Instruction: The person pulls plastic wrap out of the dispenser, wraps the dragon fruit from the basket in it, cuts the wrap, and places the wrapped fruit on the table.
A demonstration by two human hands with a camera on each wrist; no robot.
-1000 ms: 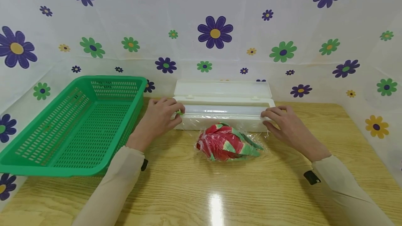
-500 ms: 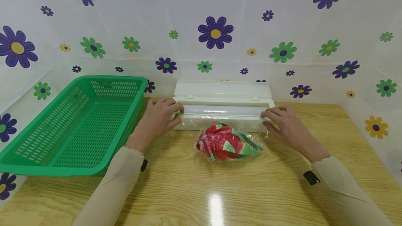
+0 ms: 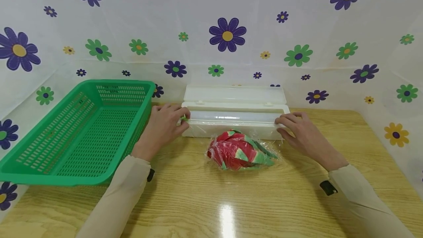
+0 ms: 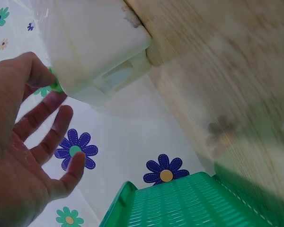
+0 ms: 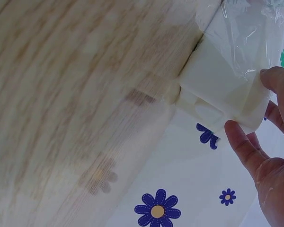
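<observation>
A white cling film dispenser point(image 3: 211, 130) lies lengthwise near the wall with its lid point(image 3: 234, 94) raised and a roll of clear film point(image 3: 236, 116) inside. In the head view my left hand point(image 3: 162, 127) is at its left end, where thumb and index finger pinch a small green slider point(image 4: 55, 81); the other fingers are spread. At the opposite end my right hand point(image 3: 302, 135) grips the dispenser's corner, thumb on the front side. Just before the dispenser lies a red and green dragon fruit point(image 3: 236, 151), wrapped in clear film.
A green perforated basket point(image 3: 132, 146) stands on the left of the wooden table point(image 3: 264, 201), close to my left forearm. Behind the table hangs a flower-patterned white cloth point(image 3: 251, 54).
My left hand has slid slightly left with the green slider along the dispenser. The right hand, the dragon fruit and the basket have stayed in place.
</observation>
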